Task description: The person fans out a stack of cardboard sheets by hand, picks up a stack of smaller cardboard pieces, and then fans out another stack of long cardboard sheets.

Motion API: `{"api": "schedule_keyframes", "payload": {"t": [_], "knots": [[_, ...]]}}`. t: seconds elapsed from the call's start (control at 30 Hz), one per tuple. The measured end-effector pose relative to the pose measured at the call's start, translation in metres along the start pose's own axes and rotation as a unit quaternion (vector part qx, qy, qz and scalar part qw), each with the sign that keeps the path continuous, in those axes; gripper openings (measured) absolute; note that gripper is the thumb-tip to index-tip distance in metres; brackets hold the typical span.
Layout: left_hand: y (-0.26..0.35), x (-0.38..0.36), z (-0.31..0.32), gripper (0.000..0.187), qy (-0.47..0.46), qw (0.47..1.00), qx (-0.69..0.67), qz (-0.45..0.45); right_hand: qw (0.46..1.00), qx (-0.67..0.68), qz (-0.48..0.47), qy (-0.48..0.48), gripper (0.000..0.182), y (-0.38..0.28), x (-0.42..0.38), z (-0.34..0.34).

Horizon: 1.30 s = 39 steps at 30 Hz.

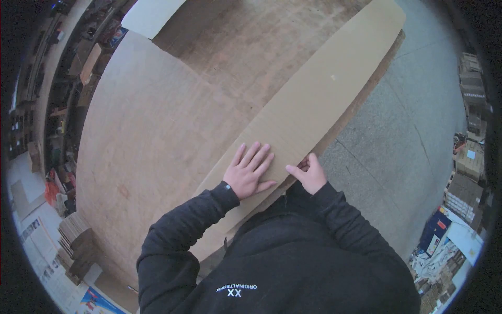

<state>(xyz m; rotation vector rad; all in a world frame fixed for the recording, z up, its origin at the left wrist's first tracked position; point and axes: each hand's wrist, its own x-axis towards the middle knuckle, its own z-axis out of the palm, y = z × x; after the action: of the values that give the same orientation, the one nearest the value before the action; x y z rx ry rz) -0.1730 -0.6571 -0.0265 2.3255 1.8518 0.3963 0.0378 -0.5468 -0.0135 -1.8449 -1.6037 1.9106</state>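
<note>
A long brown cardboard sheet point(319, 89) lies along the near right edge of a wooden tabletop point(151, 131). My left hand point(248, 170) rests flat on the cardboard with its fingers spread. At the cardboard's right edge, my right hand point(308, 174) is closed around the rim, the thumb on top and the other fingers curled at the side, partly hidden. Near the far end of the sheet there is a small pale mark.
A white-faced panel point(151, 15) stands at the table's far left. Shelves with assorted goods point(63, 94) line the left side. Stacked cardboard pieces point(76, 235) sit at lower left. Boxes point(468, 159) stand along the right, beyond the grey concrete floor point(397, 136).
</note>
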Motion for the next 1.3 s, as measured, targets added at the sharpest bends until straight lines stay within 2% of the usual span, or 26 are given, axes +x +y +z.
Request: {"api": "schedule_keyframes", "payload": {"t": [0.23,0.43,0.73,0.83,1.03,1.3], "knots": [[0.0,-0.002,0.001,0.074,0.031,0.999,-0.017,0.007,1.0,-0.017,0.003,-0.009,0.044,0.008,0.001,0.004],[0.0,-0.006,0.0,0.071,0.013,1.0,-0.022,0.007,0.999,-0.022,0.022,-0.024,0.049,-0.004,-0.003,0.002],[-0.001,-0.008,0.0,0.07,0.011,1.0,-0.02,0.011,0.999,-0.034,0.003,-0.009,0.044,-0.001,-0.003,0.004],[-0.001,-0.009,0.001,0.07,0.023,0.999,-0.021,0.012,0.998,-0.057,0.028,-0.025,0.049,-0.006,-0.009,0.006],[-0.003,-0.014,0.009,0.065,0.106,0.994,-0.023,0.031,0.999,-0.047,-0.001,-0.007,0.042,0.008,-0.009,0.015],[-0.004,-0.017,0.009,0.064,0.092,0.995,-0.013,0.044,1.0,-0.018,-0.015,-0.02,0.046,0.001,-0.011,0.012]]}}
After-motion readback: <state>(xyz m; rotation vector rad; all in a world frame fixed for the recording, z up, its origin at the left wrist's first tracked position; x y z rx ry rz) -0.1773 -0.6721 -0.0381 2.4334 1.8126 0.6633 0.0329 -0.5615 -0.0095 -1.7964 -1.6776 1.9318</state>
